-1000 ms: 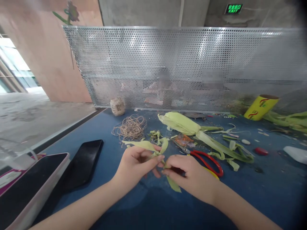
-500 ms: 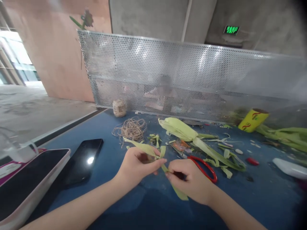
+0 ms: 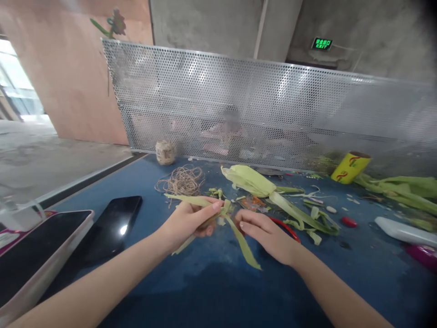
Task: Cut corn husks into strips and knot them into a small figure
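perforated metal screen [image 3: 273, 114], glossy phone [image 3: 111, 228]

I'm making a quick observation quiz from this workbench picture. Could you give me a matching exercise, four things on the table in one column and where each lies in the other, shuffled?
Things:
1. husk strips
2. black phone
3. loose twine coil
4. yellow roll

Places:
A. far right, by the mesh screen
B. pinched in the left hand
C. on the blue table, left of the hands
D. beyond the left hand, in front of the small twine ball

Pairs: 1-B, 2-C, 3-D, 4-A
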`<state>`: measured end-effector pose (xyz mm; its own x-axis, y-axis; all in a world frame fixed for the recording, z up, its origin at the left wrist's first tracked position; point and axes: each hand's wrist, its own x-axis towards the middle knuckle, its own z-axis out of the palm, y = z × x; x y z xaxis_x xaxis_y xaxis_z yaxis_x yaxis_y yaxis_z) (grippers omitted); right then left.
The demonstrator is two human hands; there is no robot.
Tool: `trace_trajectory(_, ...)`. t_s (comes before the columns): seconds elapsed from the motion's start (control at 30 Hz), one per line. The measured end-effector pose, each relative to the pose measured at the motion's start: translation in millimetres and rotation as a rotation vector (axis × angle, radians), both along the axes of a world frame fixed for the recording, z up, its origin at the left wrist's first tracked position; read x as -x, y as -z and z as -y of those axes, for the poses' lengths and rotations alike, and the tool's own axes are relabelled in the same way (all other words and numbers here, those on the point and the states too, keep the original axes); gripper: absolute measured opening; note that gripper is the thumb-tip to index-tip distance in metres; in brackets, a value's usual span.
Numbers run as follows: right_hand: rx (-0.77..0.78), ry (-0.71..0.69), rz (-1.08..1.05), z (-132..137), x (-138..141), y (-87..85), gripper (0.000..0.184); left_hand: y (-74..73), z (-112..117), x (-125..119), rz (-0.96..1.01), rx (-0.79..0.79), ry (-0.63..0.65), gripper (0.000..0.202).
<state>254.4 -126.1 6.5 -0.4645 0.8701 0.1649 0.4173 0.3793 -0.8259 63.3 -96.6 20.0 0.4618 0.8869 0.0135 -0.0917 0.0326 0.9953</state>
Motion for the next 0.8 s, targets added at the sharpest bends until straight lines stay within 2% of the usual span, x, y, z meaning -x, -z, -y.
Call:
trace_trajectory(0.07,-0.003,0.047,-0.029,-1,1,3.8,0.013,0.4,2,-1,-0.024,0.026,0.102,0.030)
trace_trajectory(0.13,-0.072,0.138,-0.029,-1,4,8.3,0.009,0.2,4,-1,-0.057,0.022,0.177,0.027)
trace_trajectory(0.2,-0.204,0.207,0.020,1,8,12.0,0.008,-0.2,5,-2,-0.073,-0.011,0.181,0.019)
trace_trajectory(0.3,-0.349,0.213,0.076,4,12,14.6,0.011,0.5,5,-3,-0.083,-0.062,0.167,0.018)
trace_trajectory(0.37,-0.348,0.260,0.074,4,12,15.1,0.019,1.8,5,-5,-0.086,-0.087,0.152,0.020)
trace_trajectory(0.47,-0.267,0.319,0.079,2,10,14.6,0.034,3.8,5,-5,-0.083,-0.115,0.116,0.025)
trace_trajectory(0.57,-0.200,0.199,0.106,4,11,12.2,0.037,5.6,7,-6,-0.081,-0.142,0.081,0.026)
trace_trajectory(0.67,-0.188,0.054,0.167,8,12,9.4,0.025,8.6,8,-6,-0.098,-0.153,0.058,0.024)
trace_trajectory(0.73,-0.177,0.048,0.194,10,12,8.9,0.018,12.0,9,-7,-0.116,-0.162,0.043,0.022)
trace_trajectory(0.8,-0.158,0.017,0.184,9,10,10.0,0.027,16.3,10,-8,-0.156,-0.186,0.003,0.020)
